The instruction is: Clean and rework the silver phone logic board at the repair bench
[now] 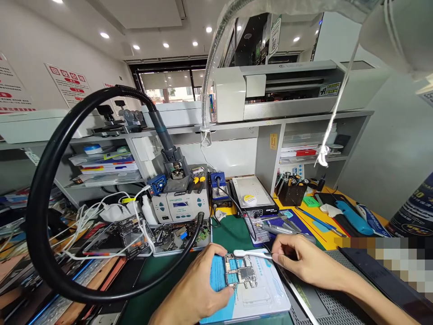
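Note:
A bare phone circuit board (241,271), with chips and metal shields, lies on a blue and white box (270,295) in front of me. My left hand (199,284) comes in from the lower left, its thumb and index finger bracketing the board's left end and steadying it. Above the board's far edge is a slim white stick-like tool (250,253) with a rounded left end; whether it has bristles I cannot make out. My right hand (297,257) pinches this tool's right end between thumb and fingers.
A hot air station (182,205) with a thick black hose (34,203) loops across the left. Scrap boards (172,237) and white cables crowd that side. Behind stand a soldering iron holder (219,185) and a hot plate (253,194). A grey mat (324,280) lies right.

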Action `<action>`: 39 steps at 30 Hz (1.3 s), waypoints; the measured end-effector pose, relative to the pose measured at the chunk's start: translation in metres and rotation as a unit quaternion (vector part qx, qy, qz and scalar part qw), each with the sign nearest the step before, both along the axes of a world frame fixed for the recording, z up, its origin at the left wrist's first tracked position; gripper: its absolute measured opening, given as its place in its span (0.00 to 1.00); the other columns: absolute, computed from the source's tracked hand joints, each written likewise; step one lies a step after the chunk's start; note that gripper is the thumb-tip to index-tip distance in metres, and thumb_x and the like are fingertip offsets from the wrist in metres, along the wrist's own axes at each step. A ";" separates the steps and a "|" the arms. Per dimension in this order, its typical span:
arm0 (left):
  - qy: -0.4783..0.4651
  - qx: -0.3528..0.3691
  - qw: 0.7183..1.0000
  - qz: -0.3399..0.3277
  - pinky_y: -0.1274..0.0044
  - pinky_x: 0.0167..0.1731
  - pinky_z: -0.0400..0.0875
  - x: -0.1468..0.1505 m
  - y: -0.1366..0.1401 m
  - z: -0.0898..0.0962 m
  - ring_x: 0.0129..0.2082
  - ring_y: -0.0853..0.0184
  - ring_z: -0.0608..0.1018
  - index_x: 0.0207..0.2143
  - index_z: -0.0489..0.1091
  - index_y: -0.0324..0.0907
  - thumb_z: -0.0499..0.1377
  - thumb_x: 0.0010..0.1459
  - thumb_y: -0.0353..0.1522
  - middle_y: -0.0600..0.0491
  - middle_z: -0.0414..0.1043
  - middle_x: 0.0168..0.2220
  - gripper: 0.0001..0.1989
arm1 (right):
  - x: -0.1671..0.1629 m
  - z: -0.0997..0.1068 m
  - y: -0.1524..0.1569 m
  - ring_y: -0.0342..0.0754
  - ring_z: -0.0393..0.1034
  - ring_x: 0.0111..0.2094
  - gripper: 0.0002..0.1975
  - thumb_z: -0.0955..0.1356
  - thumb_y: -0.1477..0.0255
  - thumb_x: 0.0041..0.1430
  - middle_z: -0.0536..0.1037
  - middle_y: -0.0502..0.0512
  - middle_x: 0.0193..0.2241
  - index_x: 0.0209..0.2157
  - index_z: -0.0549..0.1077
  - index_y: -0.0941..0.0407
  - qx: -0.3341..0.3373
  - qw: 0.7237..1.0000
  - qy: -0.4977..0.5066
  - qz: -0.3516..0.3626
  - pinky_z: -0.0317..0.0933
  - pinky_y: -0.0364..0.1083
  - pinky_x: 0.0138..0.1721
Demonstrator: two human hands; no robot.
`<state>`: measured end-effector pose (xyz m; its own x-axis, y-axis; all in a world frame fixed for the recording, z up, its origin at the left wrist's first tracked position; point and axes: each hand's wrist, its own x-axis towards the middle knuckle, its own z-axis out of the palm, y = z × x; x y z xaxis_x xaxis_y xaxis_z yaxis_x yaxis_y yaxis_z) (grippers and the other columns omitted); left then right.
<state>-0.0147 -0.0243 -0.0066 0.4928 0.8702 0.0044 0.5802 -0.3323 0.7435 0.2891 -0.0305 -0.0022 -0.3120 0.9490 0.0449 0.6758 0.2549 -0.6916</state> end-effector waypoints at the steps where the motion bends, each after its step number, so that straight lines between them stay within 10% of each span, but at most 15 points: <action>1: 0.001 0.000 1.000 0.000 0.73 0.53 0.62 0.000 0.000 0.000 0.51 0.62 0.70 0.50 0.61 0.48 0.61 0.50 0.32 0.51 0.67 0.52 0.24 | 0.000 0.000 0.000 0.46 0.63 0.29 0.06 0.66 0.70 0.60 0.73 0.50 0.28 0.30 0.73 0.55 -0.002 1.000 -0.001 0.004 0.56 0.44 0.29; 39: 0.040 -0.029 0.999 0.013 0.69 0.49 0.67 0.001 0.000 0.009 0.49 0.59 0.72 0.50 0.62 0.48 0.60 0.53 0.37 0.50 0.69 0.52 0.22 | 0.014 0.008 0.004 0.44 0.62 0.26 0.08 0.66 0.68 0.60 0.73 0.49 0.25 0.30 0.73 0.57 -0.020 1.000 0.005 0.012 0.55 0.43 0.27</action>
<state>-0.0141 -0.0247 0.0026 0.4676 0.8799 -0.0847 0.6464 -0.2750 0.7117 0.3030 -0.0266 0.0057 -0.3344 0.9424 0.0094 0.6632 0.2425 -0.7081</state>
